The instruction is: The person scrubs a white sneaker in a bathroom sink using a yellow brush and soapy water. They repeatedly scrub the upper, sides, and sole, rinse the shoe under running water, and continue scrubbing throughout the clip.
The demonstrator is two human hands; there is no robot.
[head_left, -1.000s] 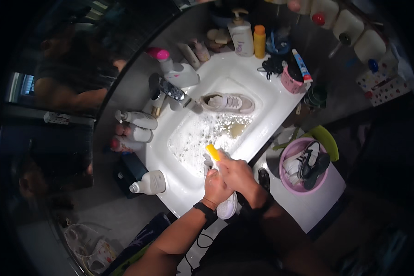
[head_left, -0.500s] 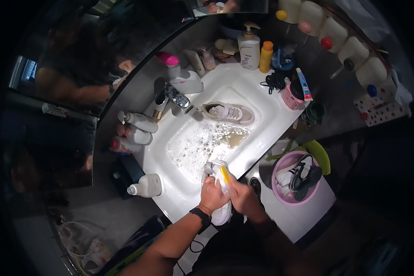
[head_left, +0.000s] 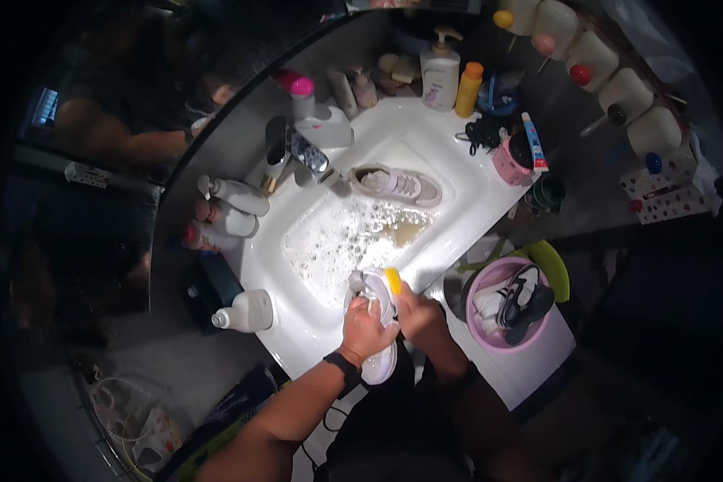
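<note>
My left hand [head_left: 365, 329] is closed around a wet white sneaker [head_left: 381, 365], held tilted over the near rim of the white sink [head_left: 297, 341]. In my right hand [head_left: 422, 321] is a small yellow brush [head_left: 393, 280], at the shoe's right side near its far end; its bristles cannot be made out. A second pale sneaker [head_left: 398, 186] lies in the basin's far part, beside sudsy, murky water [head_left: 329, 249]. The faucet [head_left: 309, 154] reaches over the basin from the left.
A pink basin [head_left: 471, 331] at right holds black and white shoes. Along the sink's back stand a pump bottle [head_left: 439, 79], a yellow bottle [head_left: 468, 90] and a pink-capped bottle [head_left: 321, 122]. A white bottle [head_left: 249, 311] sits on the left rim. Several cups [head_left: 594, 60] hang on the right wall.
The brush has moved away from me along the sneaker's side, toward its far end. My left hand keeps its hold, and the whole view has shifted slightly.
</note>
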